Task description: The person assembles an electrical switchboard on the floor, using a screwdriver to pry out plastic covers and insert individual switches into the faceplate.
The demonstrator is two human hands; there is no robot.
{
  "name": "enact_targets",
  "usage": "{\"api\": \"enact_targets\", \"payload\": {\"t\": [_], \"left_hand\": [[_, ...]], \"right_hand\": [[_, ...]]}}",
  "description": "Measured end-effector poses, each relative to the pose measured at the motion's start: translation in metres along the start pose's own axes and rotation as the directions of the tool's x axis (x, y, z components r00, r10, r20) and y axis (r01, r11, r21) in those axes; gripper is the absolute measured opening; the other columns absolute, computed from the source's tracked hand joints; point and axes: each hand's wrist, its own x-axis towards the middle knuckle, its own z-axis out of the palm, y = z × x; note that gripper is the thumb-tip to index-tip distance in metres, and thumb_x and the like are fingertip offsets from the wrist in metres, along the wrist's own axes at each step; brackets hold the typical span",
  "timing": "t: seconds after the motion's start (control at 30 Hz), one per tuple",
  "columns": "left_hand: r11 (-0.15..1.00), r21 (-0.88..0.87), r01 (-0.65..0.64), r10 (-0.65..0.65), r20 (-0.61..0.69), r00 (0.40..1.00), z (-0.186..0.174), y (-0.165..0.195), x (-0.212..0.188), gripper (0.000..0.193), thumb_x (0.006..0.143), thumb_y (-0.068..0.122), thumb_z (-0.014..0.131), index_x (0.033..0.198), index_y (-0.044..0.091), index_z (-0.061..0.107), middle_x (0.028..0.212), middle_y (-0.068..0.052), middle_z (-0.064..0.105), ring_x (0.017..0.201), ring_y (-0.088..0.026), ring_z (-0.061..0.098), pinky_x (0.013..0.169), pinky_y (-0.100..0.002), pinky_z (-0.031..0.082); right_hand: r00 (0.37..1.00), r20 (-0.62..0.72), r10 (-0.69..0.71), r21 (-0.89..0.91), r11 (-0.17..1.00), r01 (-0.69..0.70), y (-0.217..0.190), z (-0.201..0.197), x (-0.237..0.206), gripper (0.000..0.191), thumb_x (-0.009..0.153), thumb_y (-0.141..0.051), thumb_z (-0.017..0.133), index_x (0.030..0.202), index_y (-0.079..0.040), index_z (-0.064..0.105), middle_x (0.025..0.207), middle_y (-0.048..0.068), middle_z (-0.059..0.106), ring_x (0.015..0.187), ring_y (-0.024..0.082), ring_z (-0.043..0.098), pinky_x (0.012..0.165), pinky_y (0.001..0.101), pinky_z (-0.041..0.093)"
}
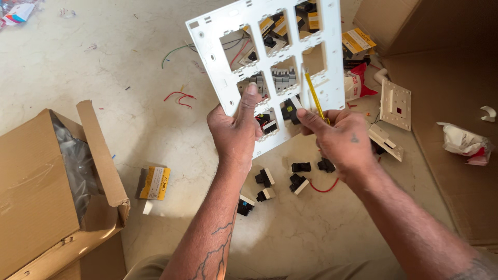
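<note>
Two hands hold one white switch plate [270, 67] up over the floor [78, 62], and everything turns on how that plate lies between them. Off to the left an open cardboard box [46, 186] sits on the floor, with a small yellow-labelled carton [154, 182] just beside it.

Next comes the left hand [236, 132], gripping the plate's lower left part: its fingers are closed on the frame, one lying flat up the face between two cut-outs, the rest hidden behind. The plate rises from that hand, tilted, its long axis running up and slightly right, lower edge nearest the body.

Right of that, the right hand [340, 137] meets the plate's lower right edge. Its fingers pinch a yellow-handled screwdriver [314, 96], whose shaft lies along the plate's face, pointing up and a little left, nearly parallel to the long axis. A black switch module [289, 110] sits in a lower opening, touching the fingertips [306, 118]; the right hand is nearer to it.

Below the hands, loose black modules [298, 176] lie scattered on the floor, and farther right rests another white plate [395, 105].
</note>
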Motion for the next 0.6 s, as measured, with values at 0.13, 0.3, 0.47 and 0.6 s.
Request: {"api": "enact_targets", "payload": {"t": [0.13,0.3,0.47,0.6], "left_hand": [[0.999,0.033,-0.039,0.037,0.069,0.997,0.007,-0.001,-0.008,0.031,0.098,0.028,0.074,0.092,-0.002,0.07,0.075,-0.006,0.07,0.046,-0.005,0.05,0.038,-0.023,0.04],[1.0,0.016,0.008,-0.008,0.004,1.0,0.004,-0.003,-0.002,0.028,0.094,0.027,0.075,0.089,0.0,0.069,0.073,-0.006,0.071,0.043,-0.005,0.048,0.036,-0.023,0.038],[0.997,0.076,0.008,0.0,-0.097,0.995,-0.015,0.002,0.013,0.028,0.092,0.026,0.075,0.088,0.0,0.07,0.076,-0.005,0.073,0.043,-0.005,0.051,0.035,-0.024,0.041],[0.998,0.063,-0.022,0.028,-0.095,0.995,-0.026,0.009,0.02,0.03,0.094,0.027,0.076,0.089,-0.001,0.07,0.074,-0.008,0.072,0.042,-0.006,0.048,0.036,-0.024,0.039]], "right_hand": [[0.994,-0.034,-0.101,-0.187,0.978,0.093,0.003,0.004,-0.001,0.045,0.091,-0.042,0.078,0.075,0.0,0.075,0.056,-0.001,0.058,0.049,0.006,0.043,0.043,0.0274,0.033],[0.991,0.093,-0.094,-0.202,0.973,0.111,-0.008,-0.013,0.004,0.036,0.09,-0.037,0.076,0.091,-0.002,0.077,0.069,0.002,0.07,0.055,0.007,0.055,0.049,0.026,0.047],[0.967,0.109,-0.229,-0.358,0.899,0.253,-0.027,-0.038,0.003,0.036,0.098,-0.033,0.065,0.122,-0.008,0.07,0.084,0.001,0.075,0.066,0.007,0.062,0.061,0.0251,0.054],[0.948,0.093,-0.304,-0.469,0.827,0.311,-0.041,-0.048,-0.005,0.03,0.092,-0.028,0.075,0.113,-0.007,0.077,0.081,0.003,0.076,0.068,0.007,0.064,0.063,0.0259,0.054]]}}
